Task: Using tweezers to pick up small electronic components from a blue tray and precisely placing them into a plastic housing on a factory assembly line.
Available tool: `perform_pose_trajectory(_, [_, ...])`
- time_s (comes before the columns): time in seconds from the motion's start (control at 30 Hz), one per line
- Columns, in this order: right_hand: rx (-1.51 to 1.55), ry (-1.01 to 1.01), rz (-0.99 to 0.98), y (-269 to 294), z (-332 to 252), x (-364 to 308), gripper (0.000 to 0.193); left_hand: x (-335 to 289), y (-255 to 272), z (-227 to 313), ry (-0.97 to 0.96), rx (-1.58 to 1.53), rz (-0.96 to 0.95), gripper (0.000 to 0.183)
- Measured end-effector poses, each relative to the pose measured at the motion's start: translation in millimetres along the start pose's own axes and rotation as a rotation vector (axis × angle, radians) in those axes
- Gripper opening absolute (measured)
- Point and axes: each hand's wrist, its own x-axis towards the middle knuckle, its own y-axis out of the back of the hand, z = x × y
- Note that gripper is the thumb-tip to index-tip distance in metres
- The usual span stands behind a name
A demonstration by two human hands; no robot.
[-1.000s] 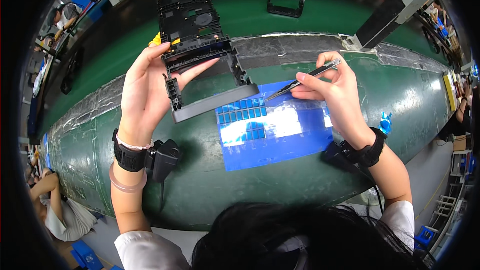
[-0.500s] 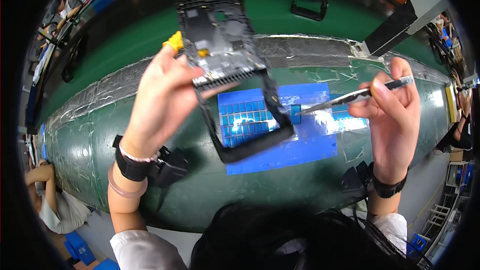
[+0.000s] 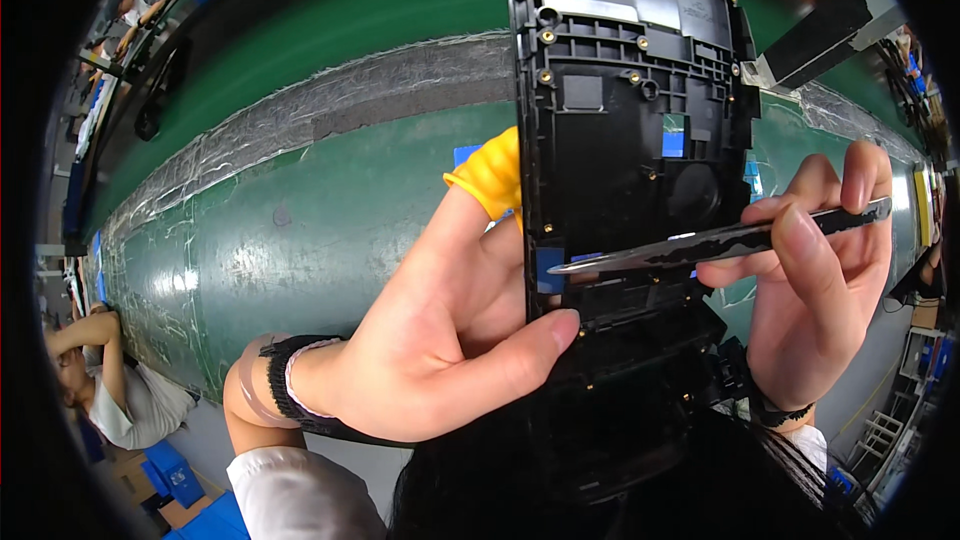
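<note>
My left hand (image 3: pixel 450 340) grips the left edge of a black plastic device housing (image 3: pixel 615 165), thumb on its face and the other fingers behind it. A yellow finger cot (image 3: pixel 492 175) covers one fingertip. The housing has ribs, cut-outs and small brass inserts, and is held up close. In my right hand (image 3: pixel 825 285), dark metal tweezers (image 3: pixel 700 245) are pinched and reach left across the housing. Their tip touches a small blue rectangular piece (image 3: pixel 549 270) at the housing's left edge; I cannot tell whether it is stuck down.
Behind the housing lies the green worktop (image 3: pixel 300 230), with a grey taped strip (image 3: pixel 380 90) along its far side. A dark post (image 3: pixel 815 45) stands at the far right. Another person (image 3: pixel 125 380) sits at the left.
The housing has come nearer, moved right and turned, now covering most of the blue sheet. The tweezers have brought the small blue piece from beside the housing onto its left edge.
</note>
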Motion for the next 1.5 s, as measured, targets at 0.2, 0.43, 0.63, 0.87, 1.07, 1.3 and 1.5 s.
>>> perform_pose_trajectory(0.2, [0.013, -0.019, 0.017, 1, 2, 0, 0.025, 0, -1, -2, -0.03, -0.044, 0.0, 0.07])
perform_pose_trajectory(0.43, [0.079, 0.041, -0.023, 30, 27, -1, 0.025, -2, -3, -2, 0.007, -0.039, 0.041, 0.069])
perform_pose_trajectory(0.63, [-0.091, -0.058, 0.052, 20, 12, -1, 0.025, 2, -3, -2, 0.017, -0.047, 0.044, 0.069])
perform_pose_trajectory(0.87, [-0.136, 0.049, 0.101, 7, 13, -2, 0.026, 7, -4, -3, -0.034, -0.147, 0.077, 0.068])
perform_pose_trajectory(1.07, [-0.21, 0.018, 0.049, 8, 11, -3, 0.029, 7, 0, 1, 0.044, -0.202, 0.083, 0.065])
perform_pose_trajectory(1.3, [-0.215, 0.062, 0.087, -6, 12, -6, 0.03, 6, 3, 1, 0.099, -0.043, 0.114, 0.061])
perform_pose_trajectory(1.5, [-0.234, 0.001, 0.07, 5, 9, -3, 0.031, 6, 3, 7, 0.164, -0.033, 0.102, 0.061])
